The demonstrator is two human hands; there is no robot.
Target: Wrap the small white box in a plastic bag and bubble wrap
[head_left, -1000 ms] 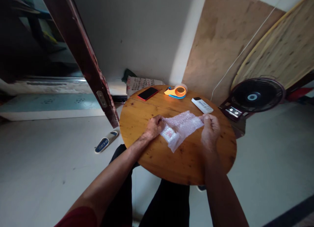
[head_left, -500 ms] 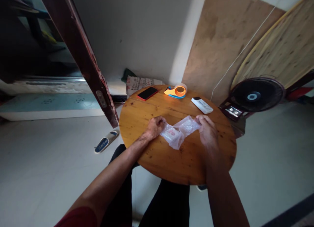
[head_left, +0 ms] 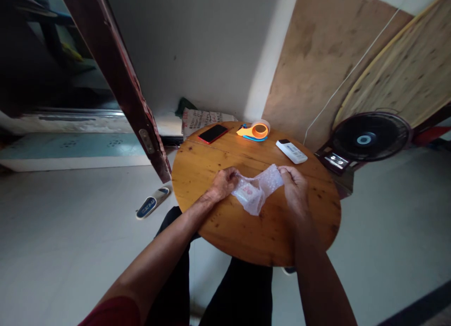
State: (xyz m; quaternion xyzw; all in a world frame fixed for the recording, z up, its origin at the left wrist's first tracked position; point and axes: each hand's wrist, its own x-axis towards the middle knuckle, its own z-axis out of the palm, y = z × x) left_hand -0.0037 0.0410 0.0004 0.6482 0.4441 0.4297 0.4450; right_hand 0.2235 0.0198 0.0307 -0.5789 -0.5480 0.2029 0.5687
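Observation:
A piece of bubble wrap (head_left: 269, 181) is stretched between my two hands above the round wooden table (head_left: 197, 161). Its left part surrounds a small pale item with red marks (head_left: 247, 190), too blurred to name. My left hand (head_left: 223, 182) pinches the wrap's left edge. The upper right corner is held between the thumb and fingers of my right hand (head_left: 295, 187). Farther back lie a phone with a red edge (head_left: 213, 134), an orange and blue tape dispenser (head_left: 255, 131) and a white remote-like device (head_left: 291, 151).
Right of the table stands a black fan (head_left: 366, 138) with a lit panel. Behind the table's back edge is a printed sack (head_left: 197, 120). A door frame (head_left: 120, 77) rises at the left, with a slipper (head_left: 152, 203) on the floor nearby.
My right hand has moved slightly left and its grip on the wrap's corner has shifted. The wrap's right part now stands more upright. My left hand has hardly moved.

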